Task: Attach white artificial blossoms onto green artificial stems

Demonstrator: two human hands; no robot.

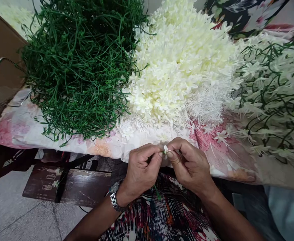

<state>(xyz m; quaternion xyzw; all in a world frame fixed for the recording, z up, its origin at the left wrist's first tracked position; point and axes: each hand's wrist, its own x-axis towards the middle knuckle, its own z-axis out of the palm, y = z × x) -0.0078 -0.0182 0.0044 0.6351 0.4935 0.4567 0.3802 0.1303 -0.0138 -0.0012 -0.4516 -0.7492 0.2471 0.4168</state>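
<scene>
Filling the far left edge of the frame, a brown box (3,36) stands beside a bent metal wire (0,62). Next to it, across the upper left, rises a tangled heap of green stems (81,67), lying on a flower-printed cloth (18,129). At lower left, beneath the cloth's edge, a dark wooden bench (86,184) crosses the pale floor (8,207), with a small bloom (56,183) on its top. Further along, a metal-banded wristwatch (114,197) circles the wrist of the left hand (144,165), whose thumb and forefinger pinch together at the green base of a small white flower (166,149). That flower sits just below the middle of the frame, between both sets of fingertips, petals upward. Above it, a mound of cream petals (179,60) spreads through the upper centre. Just right of the flower, the right hand (190,164) has its thumb and forefinger closed against it; which part they grip is too small to tell. Higher up, beside the mound, lies a bunch of white threads (207,103). Along the right side, white blooms on green stems (274,93) are piled.
</scene>
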